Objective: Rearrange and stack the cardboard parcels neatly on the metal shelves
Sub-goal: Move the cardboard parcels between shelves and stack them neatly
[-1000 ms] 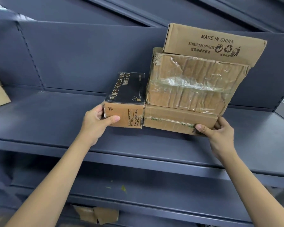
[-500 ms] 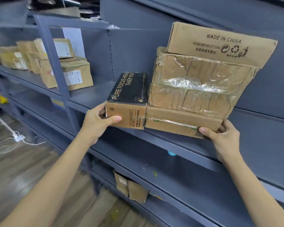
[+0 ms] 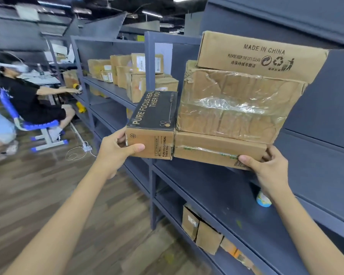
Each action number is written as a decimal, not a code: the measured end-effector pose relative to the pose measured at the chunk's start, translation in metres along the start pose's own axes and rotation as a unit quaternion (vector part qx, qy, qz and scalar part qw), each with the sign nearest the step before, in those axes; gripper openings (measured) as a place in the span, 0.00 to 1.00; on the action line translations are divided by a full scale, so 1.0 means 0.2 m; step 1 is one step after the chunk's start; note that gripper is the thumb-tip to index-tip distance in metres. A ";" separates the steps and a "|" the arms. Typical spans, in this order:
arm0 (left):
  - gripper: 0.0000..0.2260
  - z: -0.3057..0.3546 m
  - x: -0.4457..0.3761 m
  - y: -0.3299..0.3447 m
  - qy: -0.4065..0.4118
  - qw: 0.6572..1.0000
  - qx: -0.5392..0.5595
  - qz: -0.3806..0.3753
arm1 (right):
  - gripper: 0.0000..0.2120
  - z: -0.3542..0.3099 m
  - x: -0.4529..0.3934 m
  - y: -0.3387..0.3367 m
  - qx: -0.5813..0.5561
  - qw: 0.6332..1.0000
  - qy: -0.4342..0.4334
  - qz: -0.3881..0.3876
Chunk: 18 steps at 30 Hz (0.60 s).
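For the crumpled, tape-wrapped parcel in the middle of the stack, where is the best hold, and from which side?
Probably the two short ends of the crumpled parcel, one hand from each side. Its front is dented and covered in slick tape, and the MADE IN CHINA box sits on top, so a front or top hold looks poor. Lift that box off first.

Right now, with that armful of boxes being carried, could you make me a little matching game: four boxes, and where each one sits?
Things:
1. black-topped box
2. flat box
3. crumpled taped box
4. MADE IN CHINA box

Places:
A. top of the pile
B. gripped by the left hand
C. bottom of the pile, held by the right hand
D. middle of the pile

Pairs: 1-B, 2-C, 3-D, 4-A
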<state>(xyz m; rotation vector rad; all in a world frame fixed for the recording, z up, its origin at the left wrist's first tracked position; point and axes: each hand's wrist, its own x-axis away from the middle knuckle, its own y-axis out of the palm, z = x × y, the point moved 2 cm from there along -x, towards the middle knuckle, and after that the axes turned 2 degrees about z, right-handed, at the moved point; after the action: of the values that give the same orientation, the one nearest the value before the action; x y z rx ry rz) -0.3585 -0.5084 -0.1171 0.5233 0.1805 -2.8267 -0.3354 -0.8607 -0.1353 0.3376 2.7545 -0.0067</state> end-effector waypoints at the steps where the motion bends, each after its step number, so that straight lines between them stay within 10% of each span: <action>1: 0.20 -0.01 0.01 -0.08 -0.002 1.000 -0.004 0.008 | 0.22 0.01 0.01 0.07 -0.004 1.000 0.004 -0.008; 18: 0.18 -0.19 0.05 -1.19 -0.029 0.987 -0.056 0.149 | 0.22 0.11 0.15 1.32 -0.046 0.988 0.015 -0.147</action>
<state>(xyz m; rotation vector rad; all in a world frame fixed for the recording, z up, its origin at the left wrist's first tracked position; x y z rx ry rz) -0.4197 -0.2764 -0.1383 0.4061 0.2283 -2.5192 -0.2937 -0.5979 -0.1561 -0.0963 2.7969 0.0504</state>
